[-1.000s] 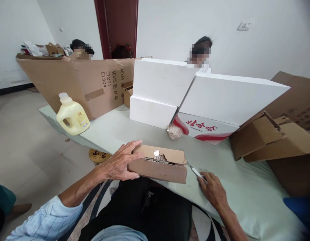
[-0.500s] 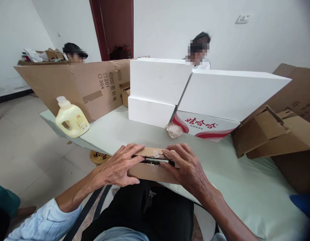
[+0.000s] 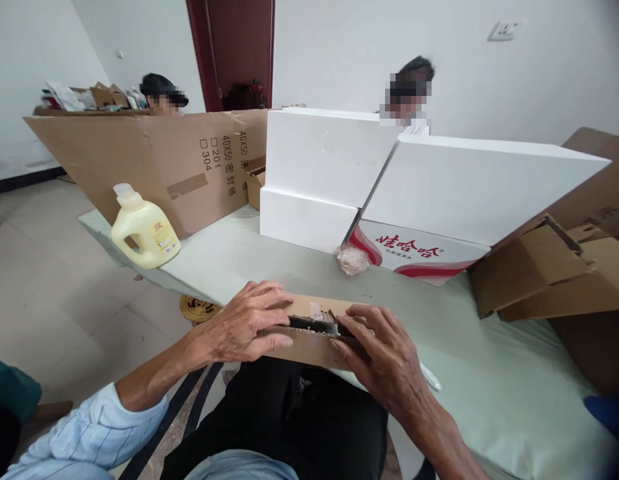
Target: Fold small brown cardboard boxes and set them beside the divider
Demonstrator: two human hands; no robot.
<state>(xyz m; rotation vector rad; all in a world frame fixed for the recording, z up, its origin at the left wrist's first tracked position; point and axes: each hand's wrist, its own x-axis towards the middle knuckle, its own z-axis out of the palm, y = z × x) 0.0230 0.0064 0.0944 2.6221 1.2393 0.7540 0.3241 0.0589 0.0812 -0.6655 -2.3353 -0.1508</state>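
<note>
Small carton (image 3: 309,350): lower centre of the frame, by the near edge of the green-covered table (image 3: 499,380), its ragged opening facing up; presumably set there so both hands reach it easily.
Left hand (image 3: 254,320): spread over the carton's left end, fingers on the far side of the opening and thumb on the near side, a spanning hold that seems meant to steady it.
Right hand (image 3: 384,340): curled on the carton's right end, thumb low and fingers bent in at the opening, perhaps to hold the edges apart.
Dark strip (image 3: 312,325): inside the opening, between the hands; whether the right fingertips touch it is too hidden to tell.
White-handled tool (image 3: 430,377): just right of the right hand, partly covered by it (only the handle end shows), which leaves that hand free.
Clear crumpled wrapping (image 3: 353,260): centre, beyond the carton, in front of the white boxes (image 3: 309,220).
Yellow jug (image 3: 145,230): left of the frame, upright before the large brown carton (image 3: 189,160), out of the hands' way.
</note>
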